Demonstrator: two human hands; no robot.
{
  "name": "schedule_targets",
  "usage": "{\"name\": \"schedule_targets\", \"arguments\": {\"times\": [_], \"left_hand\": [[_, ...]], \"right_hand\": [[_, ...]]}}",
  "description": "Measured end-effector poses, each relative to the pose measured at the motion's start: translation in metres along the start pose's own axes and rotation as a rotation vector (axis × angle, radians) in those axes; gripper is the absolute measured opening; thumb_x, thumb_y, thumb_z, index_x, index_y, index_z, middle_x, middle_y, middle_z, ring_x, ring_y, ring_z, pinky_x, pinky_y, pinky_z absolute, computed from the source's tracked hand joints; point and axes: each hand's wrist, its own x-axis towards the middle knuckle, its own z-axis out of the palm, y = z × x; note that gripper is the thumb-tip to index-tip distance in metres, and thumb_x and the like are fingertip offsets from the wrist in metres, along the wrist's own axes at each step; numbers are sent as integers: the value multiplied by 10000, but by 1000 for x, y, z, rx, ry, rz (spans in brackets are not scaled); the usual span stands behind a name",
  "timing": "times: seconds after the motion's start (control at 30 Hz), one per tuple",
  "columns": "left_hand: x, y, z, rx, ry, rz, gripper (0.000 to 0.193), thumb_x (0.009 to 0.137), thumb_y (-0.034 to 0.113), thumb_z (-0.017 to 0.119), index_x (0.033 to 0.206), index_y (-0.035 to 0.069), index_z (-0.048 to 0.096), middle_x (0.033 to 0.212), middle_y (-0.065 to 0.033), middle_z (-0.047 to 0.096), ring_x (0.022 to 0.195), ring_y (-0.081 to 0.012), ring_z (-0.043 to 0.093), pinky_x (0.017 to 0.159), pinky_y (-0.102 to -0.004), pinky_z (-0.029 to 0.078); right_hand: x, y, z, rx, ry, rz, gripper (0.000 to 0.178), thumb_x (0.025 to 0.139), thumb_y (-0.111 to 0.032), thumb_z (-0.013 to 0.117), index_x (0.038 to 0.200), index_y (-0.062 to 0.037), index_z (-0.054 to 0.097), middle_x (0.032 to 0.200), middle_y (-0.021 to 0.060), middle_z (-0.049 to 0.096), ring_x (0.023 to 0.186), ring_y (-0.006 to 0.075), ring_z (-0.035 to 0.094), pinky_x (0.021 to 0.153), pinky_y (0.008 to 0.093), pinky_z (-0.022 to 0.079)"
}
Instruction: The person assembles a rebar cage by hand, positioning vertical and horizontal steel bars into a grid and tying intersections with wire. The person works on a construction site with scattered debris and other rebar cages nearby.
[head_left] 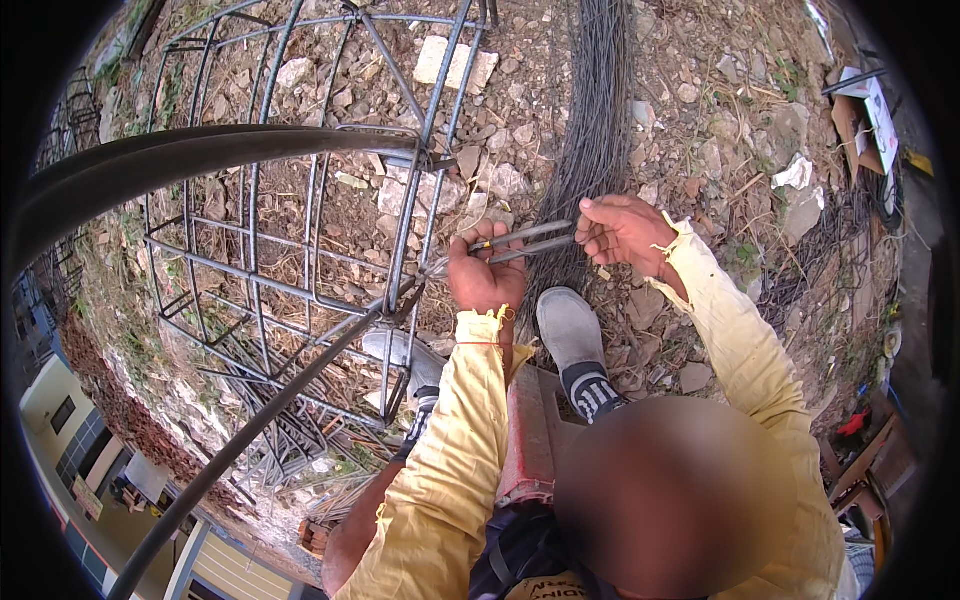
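Short steel rods (525,240) span between left hand (485,275) and right hand (622,232).

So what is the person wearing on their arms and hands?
Both arms are covered by long, pale yellow sleeves with buttoned-style cuffs ending at the wrists. The left hand and the right hand are bare, with no gloves. A thin reddish thread circles the left wrist just by the cuff. The fingers carry no rings that can be made out.

- We see pale yellow sleeves (455,470).
- We see a grey shoe (570,325), with a black, white-striped sock (592,392).
- We see dark grey rebar cage (300,250) and wire bundle (597,120).
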Motion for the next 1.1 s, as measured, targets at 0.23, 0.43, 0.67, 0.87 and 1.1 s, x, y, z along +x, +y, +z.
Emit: {"name": "schedule_targets", "arguments": {"times": [0.23, 0.43, 0.67, 0.87, 1.1], "left_hand": [[7, -20, -23, 93, 59, 106, 264, 1045, 337, 376, 895, 132, 448, 836, -48, 586, 813, -245, 597, 786, -464, 474], [14, -14, -32, 87, 104, 138, 288, 1039, 340, 402, 927, 79, 451, 797, -93, 590, 705, -257, 604, 693, -431, 520], [13, -12, -12, 205, 199, 88, 320, 1003, 275, 417, 951, 3, 576, 881, -144, 653, 795, -274, 640, 720, -444, 537], [0, -7, -30, 639, -52, 370, 370, 966, 392, 518, 954, 37, 619, 922, -119, 663, 853, -261, 640, 769, -428, 528], [-5, 2, -38, -180, -222, -12, 485, 884, 562, 641, 996, 96, 571, 1005, -88, 643, 995, -277, 612, 917, -486, 479]], "right_hand": [[-73, 46, 5, 233, 228, -248, 302, 946, -288, 625, 1038, -1, 634, 921, 93, 661, 826, 183, 647, 744, 334, 541], [-89, -49, 90, -1130, 573, -1064, 473, 815, -150, 658, 1240, 29, 555, 1165, 192, 590, 1163, 311, 543, 967, 422, 438], [-10, 18, 112, -1701, 318, -606, 266, 829, -174, 599, 1043, -17, 587, 929, 166, 670, 968, 331, 662, 914, 467, 469], [-4, -9, 106, -1706, 17, -578, 200, 824, -133, 580, 986, -16, 583, 829, 227, 688, 810, 322, 717, 683, 442, 550], [26, -41, 109, -1516, -399, -300, 397, 698, -265, 801, 928, 21, 650, 741, 160, 686, 655, 269, 698, 577, 414, 543]]}}
